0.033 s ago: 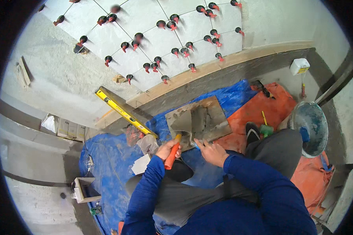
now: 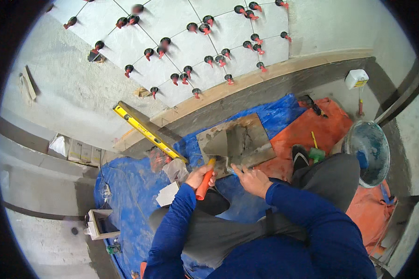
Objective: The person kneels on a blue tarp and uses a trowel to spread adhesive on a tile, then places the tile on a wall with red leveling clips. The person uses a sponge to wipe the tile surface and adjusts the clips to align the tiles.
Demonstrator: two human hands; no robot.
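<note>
My left hand (image 2: pixel 199 178) is wrapped round the orange handle of a trowel (image 2: pixel 203 186). Its yellow end points away from me, and a thin metal edge shows beyond it. Close by on the right, my right hand (image 2: pixel 253 181) grips a smaller trowel (image 2: pixel 227 162) by its blue handle, mostly hidden by my fingers, with the index finger stretched along it. A bent metal neck shows at its front. Both tools reach over the near edge of a square board (image 2: pixel 260 138) smeared with grey mortar (image 2: pixel 239 139). Where each blade ends against the mortar, I cannot tell.
A yellow spirit level (image 2: pixel 146 131) leans left of the board. Blue sheeting (image 2: pixel 135 190) and orange sheeting (image 2: pixel 288 139) cover the floor. At the right stand a bucket (image 2: pixel 376 172) and a green mallet (image 2: pixel 317 155). Wall tiles (image 2: pixel 181 51) carry red-and-black levelling clips.
</note>
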